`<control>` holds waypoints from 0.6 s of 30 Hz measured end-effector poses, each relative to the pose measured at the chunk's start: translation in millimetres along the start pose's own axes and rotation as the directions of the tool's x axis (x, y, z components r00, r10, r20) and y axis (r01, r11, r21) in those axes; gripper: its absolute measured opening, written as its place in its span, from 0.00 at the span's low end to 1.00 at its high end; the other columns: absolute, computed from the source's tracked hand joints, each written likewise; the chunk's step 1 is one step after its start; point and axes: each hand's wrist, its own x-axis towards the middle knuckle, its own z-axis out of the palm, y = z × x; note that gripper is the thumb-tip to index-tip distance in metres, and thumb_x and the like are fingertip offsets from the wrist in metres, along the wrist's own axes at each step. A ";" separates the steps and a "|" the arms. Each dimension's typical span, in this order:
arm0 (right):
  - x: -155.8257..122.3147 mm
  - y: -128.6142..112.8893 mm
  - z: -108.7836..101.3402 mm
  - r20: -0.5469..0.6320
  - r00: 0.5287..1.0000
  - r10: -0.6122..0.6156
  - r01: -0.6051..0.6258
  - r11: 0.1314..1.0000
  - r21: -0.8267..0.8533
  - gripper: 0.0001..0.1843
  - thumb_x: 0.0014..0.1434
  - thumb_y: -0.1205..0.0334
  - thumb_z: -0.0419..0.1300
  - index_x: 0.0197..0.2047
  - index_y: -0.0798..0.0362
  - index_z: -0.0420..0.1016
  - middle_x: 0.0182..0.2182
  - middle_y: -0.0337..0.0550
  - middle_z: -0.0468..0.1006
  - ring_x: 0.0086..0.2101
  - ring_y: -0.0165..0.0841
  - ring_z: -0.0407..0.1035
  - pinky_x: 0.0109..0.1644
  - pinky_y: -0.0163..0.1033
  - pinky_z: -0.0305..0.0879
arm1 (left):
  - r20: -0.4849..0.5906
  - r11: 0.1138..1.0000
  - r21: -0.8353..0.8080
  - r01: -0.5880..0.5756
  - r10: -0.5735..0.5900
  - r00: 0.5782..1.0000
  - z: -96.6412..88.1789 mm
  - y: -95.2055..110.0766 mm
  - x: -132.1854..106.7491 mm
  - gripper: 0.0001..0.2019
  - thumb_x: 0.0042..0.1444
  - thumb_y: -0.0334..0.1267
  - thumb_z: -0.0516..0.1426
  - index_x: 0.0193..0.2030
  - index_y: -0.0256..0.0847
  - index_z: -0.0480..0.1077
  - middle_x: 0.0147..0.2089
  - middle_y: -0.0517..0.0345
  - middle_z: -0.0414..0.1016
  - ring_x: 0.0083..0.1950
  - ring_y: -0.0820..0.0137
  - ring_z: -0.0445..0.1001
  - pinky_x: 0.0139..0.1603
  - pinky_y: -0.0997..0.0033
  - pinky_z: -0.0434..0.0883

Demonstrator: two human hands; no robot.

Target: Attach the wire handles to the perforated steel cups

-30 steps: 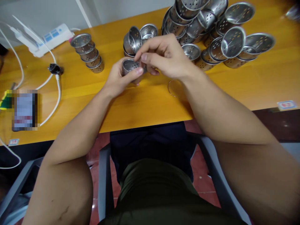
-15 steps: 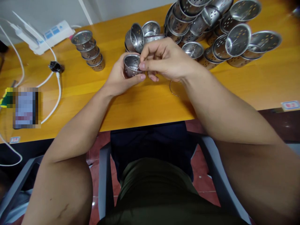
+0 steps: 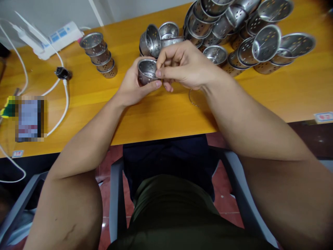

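Observation:
A small perforated metal cup (image 3: 147, 72) rests in my left hand (image 3: 131, 85), tilted so that its mouth faces me. The thumb lies along the near side and the fingers curl behind it, partly hidden. At the cup's right rim, my right hand (image 3: 182, 66) has thumb and forefinger pinched together; whatever they pinch is too small to make out. Below the right wrist, a thin curved wire (image 3: 192, 99) shows against the tabletop.
Behind my hands stand more perforated cups (image 3: 152, 40), with a large heap of stacked ones (image 3: 205, 26) to the right. A stack of cups (image 3: 100, 55), a power strip (image 3: 58, 40), white cables (image 3: 66, 104) and a blurred phone (image 3: 30, 119) are on the left of the wooden table (image 3: 151, 121).
Both hands keep nearly the same hold on the cup. The view has shifted slightly, and the right fingertips have moved very little at the rim.

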 end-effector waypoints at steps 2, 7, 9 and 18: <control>-1.0 -0.2 -1.1 0.003 1.000 0.014 -0.014 1.000 -0.012 0.22 0.61 0.49 0.95 0.39 0.43 0.87 0.24 0.35 0.83 0.26 0.39 0.80 0.30 0.42 0.77 | -0.039 1.000 -0.008 -0.021 0.021 0.999 3.3 -2.9 0.0 0.39 0.63 0.74 0.86 0.70 0.61 0.81 0.62 0.50 0.91 0.62 0.40 0.93 0.69 0.31 0.91; -1.5 0.1 -4.6 0.040 0.999 0.010 -0.009 1.000 -0.006 0.18 0.61 0.54 0.91 0.39 0.44 0.87 0.25 0.36 0.84 0.27 0.39 0.80 0.31 0.41 0.78 | -0.025 0.995 -0.002 0.097 -0.097 0.995 2.9 19.9 -0.1 0.35 0.61 0.66 0.90 0.63 0.59 0.82 0.60 0.52 0.93 0.62 0.42 0.93 0.69 0.36 0.92; -1.8 -0.6 -5.6 0.068 0.998 0.006 -0.007 1.000 0.005 0.19 0.63 0.53 0.91 0.40 0.44 0.86 0.26 0.35 0.85 0.27 0.37 0.79 0.32 0.40 0.78 | -0.024 0.992 -0.003 0.126 -0.126 0.992 1.1 30.9 0.1 0.34 0.59 0.62 0.92 0.60 0.57 0.83 0.61 0.53 0.94 0.63 0.43 0.93 0.71 0.38 0.92; 8.8 26.2 -10.5 -0.056 0.961 -0.272 0.263 0.955 -0.140 0.23 0.67 0.49 0.93 0.54 0.42 0.89 0.45 0.41 0.88 0.34 0.37 0.79 0.30 0.41 0.71 | -0.036 0.995 0.092 0.026 -0.023 0.999 -4.4 33.3 5.5 0.40 0.65 0.75 0.85 0.70 0.58 0.80 0.68 0.48 0.90 0.70 0.41 0.90 0.76 0.38 0.87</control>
